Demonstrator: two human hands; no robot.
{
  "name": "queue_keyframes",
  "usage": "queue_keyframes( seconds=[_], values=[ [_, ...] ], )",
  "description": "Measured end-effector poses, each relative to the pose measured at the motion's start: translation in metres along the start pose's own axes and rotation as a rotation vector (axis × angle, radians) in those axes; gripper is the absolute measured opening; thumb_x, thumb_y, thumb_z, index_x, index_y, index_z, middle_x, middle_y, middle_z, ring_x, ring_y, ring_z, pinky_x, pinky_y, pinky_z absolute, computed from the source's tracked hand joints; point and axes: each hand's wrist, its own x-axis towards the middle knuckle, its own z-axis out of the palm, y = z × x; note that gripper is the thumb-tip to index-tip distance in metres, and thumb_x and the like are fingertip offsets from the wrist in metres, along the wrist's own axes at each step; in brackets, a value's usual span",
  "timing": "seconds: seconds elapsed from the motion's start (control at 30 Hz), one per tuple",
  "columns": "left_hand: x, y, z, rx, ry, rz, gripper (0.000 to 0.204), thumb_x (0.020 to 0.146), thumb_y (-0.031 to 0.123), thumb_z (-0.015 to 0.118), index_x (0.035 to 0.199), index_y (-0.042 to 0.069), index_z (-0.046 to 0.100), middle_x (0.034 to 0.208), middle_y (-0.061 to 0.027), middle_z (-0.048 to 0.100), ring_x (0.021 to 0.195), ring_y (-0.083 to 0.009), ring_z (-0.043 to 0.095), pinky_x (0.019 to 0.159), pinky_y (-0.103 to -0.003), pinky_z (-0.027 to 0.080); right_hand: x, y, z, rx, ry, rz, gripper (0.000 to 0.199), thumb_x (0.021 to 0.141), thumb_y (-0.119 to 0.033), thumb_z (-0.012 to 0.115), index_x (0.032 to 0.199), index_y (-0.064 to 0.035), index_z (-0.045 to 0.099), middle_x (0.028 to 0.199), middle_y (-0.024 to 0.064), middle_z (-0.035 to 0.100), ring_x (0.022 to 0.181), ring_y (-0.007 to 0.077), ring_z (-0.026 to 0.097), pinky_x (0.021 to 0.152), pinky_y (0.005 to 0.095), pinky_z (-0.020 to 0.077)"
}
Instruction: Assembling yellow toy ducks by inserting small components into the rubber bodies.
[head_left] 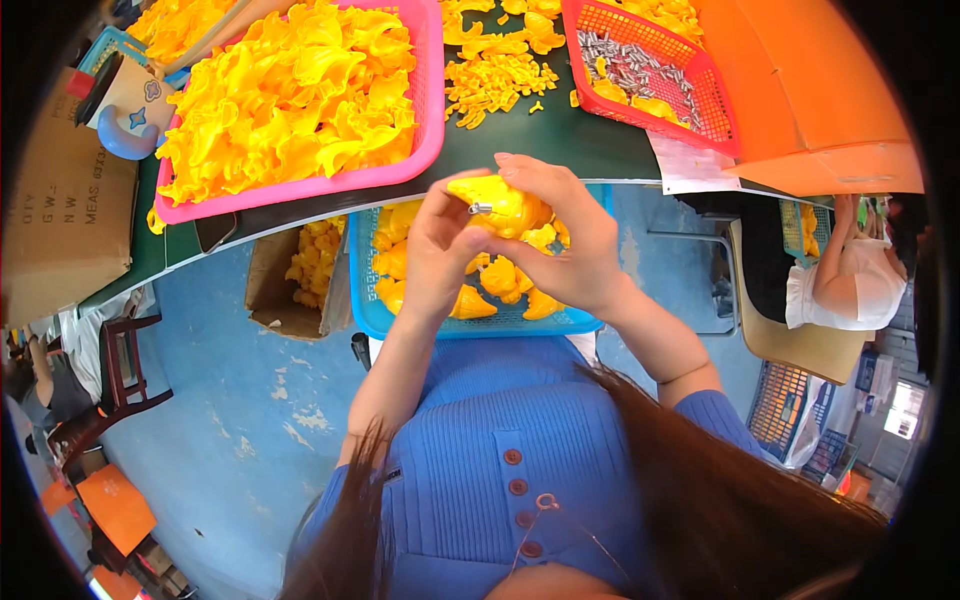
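Note:
Both of my hands hold one rounded yellow plastic piece (515, 208) above a blue basket. My left hand (437, 250) closes round its left side, the thumb just below a small silver metal cylinder (481, 208) at the piece's surface. From the right, my right hand (580, 235) grips the same piece, fingers over the top and thumb underneath. Whether the cylinder is fixed in the piece, I cannot tell. Below, the blue basket (362, 312) rests at my lap with several similar yellow pieces (503, 280) in it.
On the green table (520, 140) stand a pink basket (432, 120) heaped with yellow plastic parts and a red basket (715, 100) with small metal cylinders. Small yellow bits (495, 85) lie between them. A cardboard box (268, 290) is on the floor; another person (850, 270) sits at right.

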Motion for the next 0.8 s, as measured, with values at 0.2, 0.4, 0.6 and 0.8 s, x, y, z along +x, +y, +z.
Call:
queue_keyframes(
  seconds=[0.2,0.4,0.6,0.8],
  values=[
    [0.004,0.001,-0.017,0.221,-0.097,0.339,0.041,0.073,0.02,0.075,0.105,-0.001,0.061,0.093,-0.0039,0.054,0.089,-0.0123,0.055,0.078,-0.023,0.045,0.0,-0.01,-0.008,0.295,-0.075,0.121,0.051,0.07,-0.004,0.072,0.117,-0.0006,0.051,0.118,0.0159,0.053,0.113,0.0258,0.05,0.094,0.0345,0.0411],
    [-0.002,0.007,-0.011,0.277,-0.089,0.375,0.037,0.069,0.015,0.077,0.1,0.0,0.063,0.09,-0.0042,0.055,0.082,-0.0107,0.054,0.072,-0.021,0.044,-0.004,-0.012,-0.01,0.467,-0.09,0.134,0.046,0.074,-0.005,0.069,0.116,0.0001,0.051,0.117,0.0153,0.054,0.113,0.0263,0.05,0.094,0.035,0.0404],
    [-0.006,0.005,-0.012,0.349,-0.094,0.435,0.033,0.069,0.012,0.077,0.098,0.001,0.063,0.091,-0.0051,0.055,0.081,-0.0109,0.054,0.069,-0.021,0.044,-0.003,-0.006,-0.01,0.323,-0.105,-0.075,0.044,0.073,-0.004,0.068,0.115,-0.0038,0.054,0.118,0.0175,0.053,0.109,0.0293,0.053,0.09,0.0363,0.0436],
    [-0.004,-0.008,-0.015,0.192,-0.068,0.421,0.037,0.069,0.018,0.078,0.098,0.001,0.062,0.092,-0.0055,0.055,0.089,-0.0128,0.053,0.075,-0.024,0.044,0.0,-0.018,-0.001,0.579,0.014,0.109,0.049,0.068,-0.004,0.073,0.114,-0.0034,0.055,0.117,0.018,0.054,0.108,0.0304,0.054,0.09,0.0362,0.0443]
  ],
)
